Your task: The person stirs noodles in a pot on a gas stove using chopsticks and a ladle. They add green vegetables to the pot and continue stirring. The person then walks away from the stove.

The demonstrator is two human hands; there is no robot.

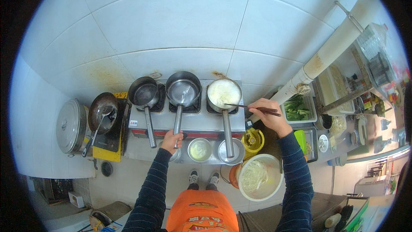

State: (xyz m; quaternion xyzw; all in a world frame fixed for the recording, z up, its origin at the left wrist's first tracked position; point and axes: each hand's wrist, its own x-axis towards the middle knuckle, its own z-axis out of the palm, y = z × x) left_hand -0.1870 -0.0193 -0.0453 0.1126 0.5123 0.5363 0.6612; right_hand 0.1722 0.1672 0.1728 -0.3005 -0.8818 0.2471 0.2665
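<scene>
My left hand is closed round the metal handle of the middle saucepan, which stands on a burner of the steel gas stove with a little clear liquid inside. My right hand holds dark chopsticks, their tips in the right saucepan, full of pale, foamy contents. Another dark saucepan sits on the left burner. In front of the stove stand a metal bowl with pale yellow contents and another metal bowl.
A wok with a ladle and a lidded pot stand at left. A white tub of noodles, a yellow burner-like object and a basket of leafy greens are at right. A pipe slants past the shelving.
</scene>
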